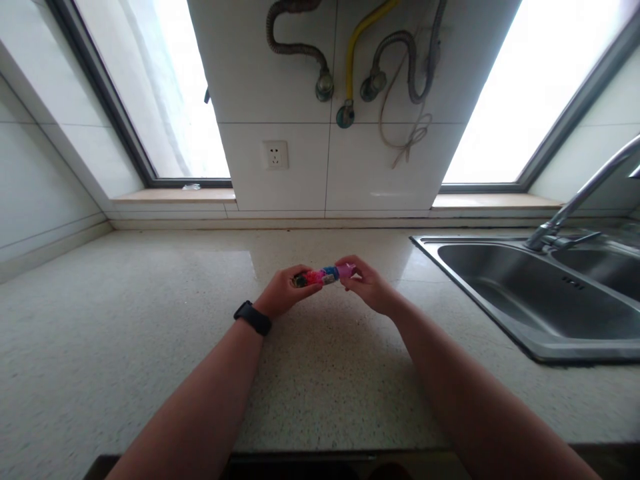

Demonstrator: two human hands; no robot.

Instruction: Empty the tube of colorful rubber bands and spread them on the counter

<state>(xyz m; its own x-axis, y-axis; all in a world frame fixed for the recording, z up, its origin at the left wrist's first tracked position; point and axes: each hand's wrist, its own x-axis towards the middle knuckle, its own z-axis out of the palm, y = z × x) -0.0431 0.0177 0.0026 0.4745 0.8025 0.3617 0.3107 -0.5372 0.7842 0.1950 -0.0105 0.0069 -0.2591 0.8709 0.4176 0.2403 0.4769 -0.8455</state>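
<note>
A small elongated object (327,275) with pink, blue, grey and dark patches and a purple right end lies level between my hands, above the worktop; its exact kind cannot be made out. My left hand (287,291) is closed around its dark left end, the thumb along the near side. At the purple end, the fingers of my right hand (367,285) pinch it from above and below. A black watch (253,318) is on my left wrist.
Beneath my hands spreads a speckled pale countertop (150,347). On the right is a steel sink (500,293) with a chrome faucet (585,193). A socket (275,155), a yellow gas hose (357,47) and grey hoses (300,49) are on the tiled wall, between two windows.
</note>
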